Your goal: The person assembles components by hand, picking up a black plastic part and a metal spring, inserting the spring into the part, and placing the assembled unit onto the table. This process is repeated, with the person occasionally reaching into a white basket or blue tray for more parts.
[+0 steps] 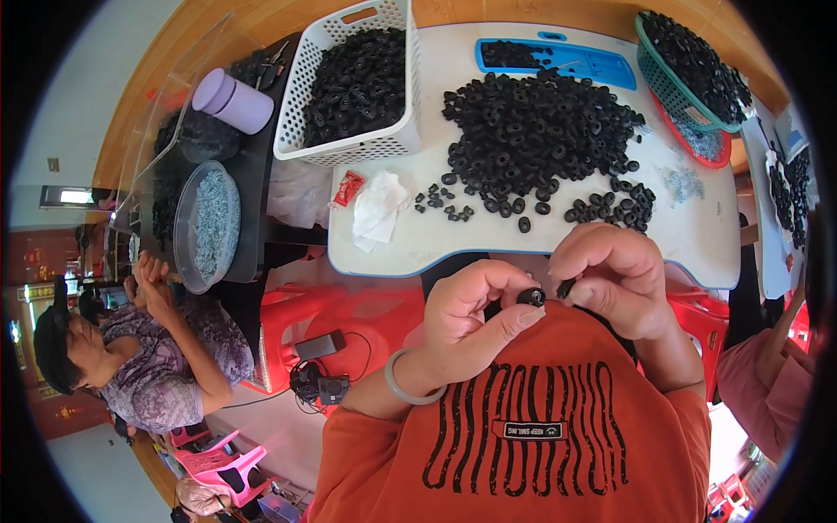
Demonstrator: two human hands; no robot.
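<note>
In front of my chest, my left hand point(475, 318) pinches a small black oval plastic part point(531, 297) between thumb and forefinger, its hole facing up. A tiny black piece point(566, 288) is in the pinch of my right hand point(615, 277), a short gap away from the oval part. Both hands hover just off the near edge of the white table point(410, 248). Beyond them lies a big heap of black oval parts point(540, 131), with a smaller cluster point(610, 207) nearer me. Some tiny black pieces point(443, 205) are scattered left of the heap.
A white basket point(408, 131) of black parts stands at left, near a crumpled tissue point(379, 209) and a red packet point(347, 188). At the back are a blue tray point(615, 71) and a green basket point(656, 77) over a red basin point(724, 150). A person point(166, 349) sits at left.
</note>
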